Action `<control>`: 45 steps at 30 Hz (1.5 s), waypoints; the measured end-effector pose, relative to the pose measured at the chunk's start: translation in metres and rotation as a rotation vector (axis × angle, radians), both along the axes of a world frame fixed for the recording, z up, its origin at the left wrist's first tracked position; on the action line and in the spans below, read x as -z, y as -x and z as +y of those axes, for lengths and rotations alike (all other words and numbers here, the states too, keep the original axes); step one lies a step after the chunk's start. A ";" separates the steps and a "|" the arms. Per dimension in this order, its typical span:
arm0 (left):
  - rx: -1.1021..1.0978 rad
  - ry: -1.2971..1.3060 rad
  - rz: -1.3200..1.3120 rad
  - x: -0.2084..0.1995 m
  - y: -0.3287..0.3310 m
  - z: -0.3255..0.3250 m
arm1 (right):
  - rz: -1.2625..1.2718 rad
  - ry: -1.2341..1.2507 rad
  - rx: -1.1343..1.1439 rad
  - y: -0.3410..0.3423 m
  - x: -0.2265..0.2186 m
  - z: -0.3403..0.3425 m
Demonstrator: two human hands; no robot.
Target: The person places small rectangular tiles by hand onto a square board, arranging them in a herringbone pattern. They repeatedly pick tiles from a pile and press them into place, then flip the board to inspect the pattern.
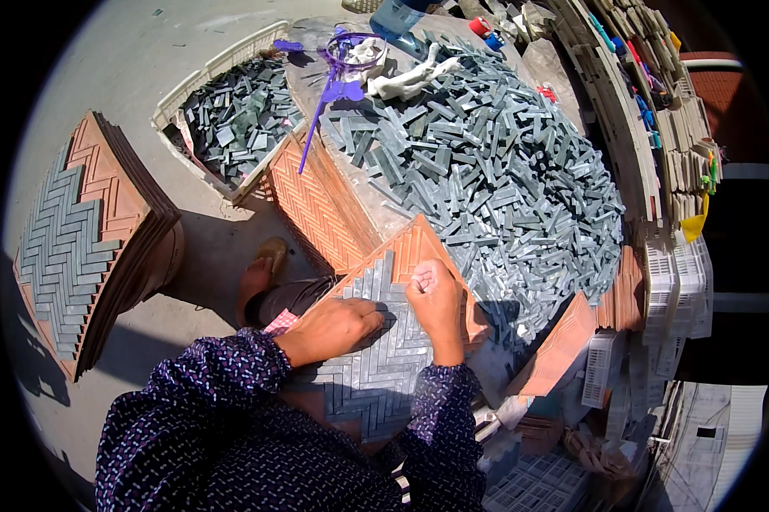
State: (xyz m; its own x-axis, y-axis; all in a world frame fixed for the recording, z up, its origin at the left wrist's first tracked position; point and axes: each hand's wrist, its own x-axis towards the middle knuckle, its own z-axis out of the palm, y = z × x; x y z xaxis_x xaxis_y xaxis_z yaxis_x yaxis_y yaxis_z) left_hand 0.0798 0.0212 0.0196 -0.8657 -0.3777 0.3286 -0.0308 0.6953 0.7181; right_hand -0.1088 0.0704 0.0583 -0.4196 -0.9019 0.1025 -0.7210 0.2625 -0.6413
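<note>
An orange herringbone tray (413,247) lies tilted in front of me, most of its grooves filled with grey stone strips (380,371). The grooves near its far corner show bare orange. My left hand (337,328) rests over the left part of the strips, fingers curled together; what they hold, if anything, is hidden. Above the tray's right side, beside the bare grooves, my right hand (433,299) is closed like a fist. Whatever may be in it cannot be made out. Just beyond lies a big heap of loose grey strips (504,179).
At left stands a stack of orange trays (137,196), its top one partly filled with strips. A cream crate (164,128) holds more pieces. A purple plastic fan (316,119) and white gloves (410,81) lie by the heap. Stacked boards (623,111) and white baskets (675,282) line the right.
</note>
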 end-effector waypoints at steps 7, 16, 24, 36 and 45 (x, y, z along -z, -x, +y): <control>0.005 0.003 0.005 -0.003 0.002 -0.002 | 0.105 0.053 -0.065 0.002 0.002 -0.007; 0.024 -0.002 -0.004 -0.004 0.000 -0.003 | 0.194 0.086 0.214 0.010 -0.036 0.067; 0.025 -0.051 0.023 -0.006 0.000 -0.003 | 0.088 -0.156 0.726 0.008 -0.009 0.245; -0.099 -1.175 0.039 -0.028 0.046 -0.063 | -0.124 -0.203 0.886 -0.043 0.064 0.331; -0.134 -0.467 -0.013 -0.016 0.088 -0.097 | -0.138 -0.122 0.887 -0.055 0.084 0.339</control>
State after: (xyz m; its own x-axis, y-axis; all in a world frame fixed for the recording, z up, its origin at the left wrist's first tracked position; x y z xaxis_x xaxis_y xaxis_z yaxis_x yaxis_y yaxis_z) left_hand -0.0079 -0.0760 0.0354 -0.8021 -0.5909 0.0872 -0.1088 0.2881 0.9514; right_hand -0.0538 0.4094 -0.0255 -0.9671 -0.2430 -0.0750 -0.1406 0.7566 -0.6386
